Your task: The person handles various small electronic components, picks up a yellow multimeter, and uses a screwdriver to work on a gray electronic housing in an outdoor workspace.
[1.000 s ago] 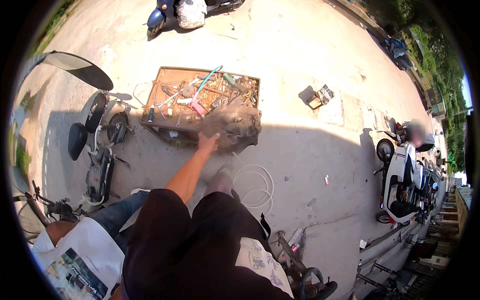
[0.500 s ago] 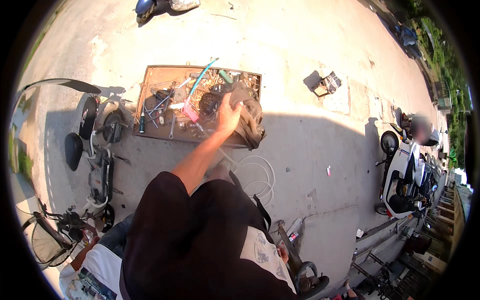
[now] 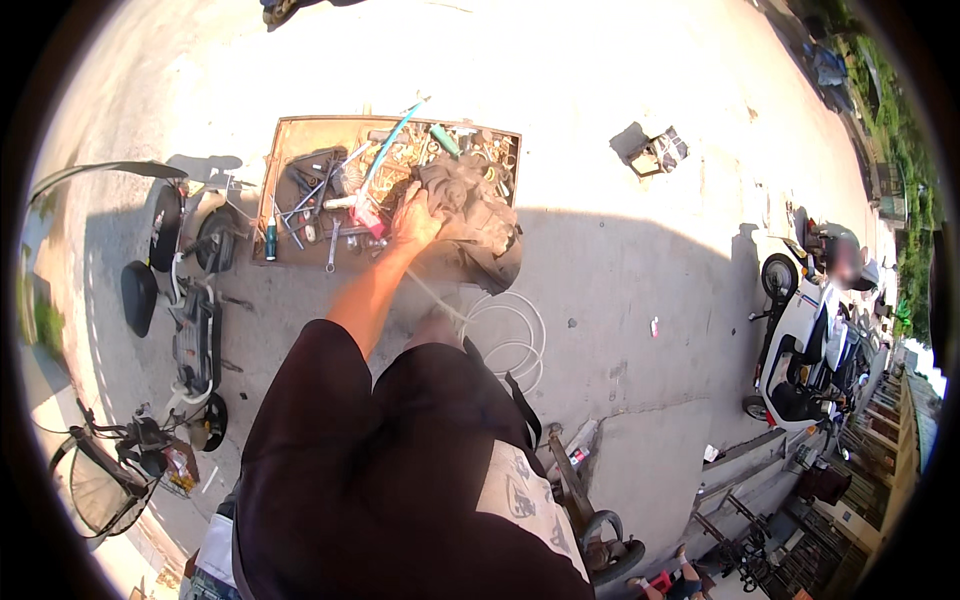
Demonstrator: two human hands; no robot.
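My left hand [image 3: 415, 222] reaches over a shallow tray [image 3: 277, 150] full of tools and small metal parts. Its fingers are closed at the left edge of a crumpled grey-brown rag [image 3: 468, 205], which covers the right part of the tray and hangs over its front edge. Close to the hand lie a pink-and-white object [image 3: 368, 217] and a light-blue strip [image 3: 390, 145]. A green cylinder [image 3: 444, 140] is just beyond the rag. Farther left are a combination wrench [image 3: 333, 248] and a screwdriver [image 3: 270, 240]. My right hand does not show.
A coiled pale hose [image 3: 540, 340] lies on the concrete in front of the tray. Scooters stand at the left [image 3: 195, 340] and right [image 3: 795, 345]. A dark box [image 3: 655, 150] sits at the far right. Near my right side is a black-rimmed wheel [image 3: 615, 560].
My left hand has moved left, drawing the rag with it. The rag now spreads farther across the parts. The whole view has shifted slightly.
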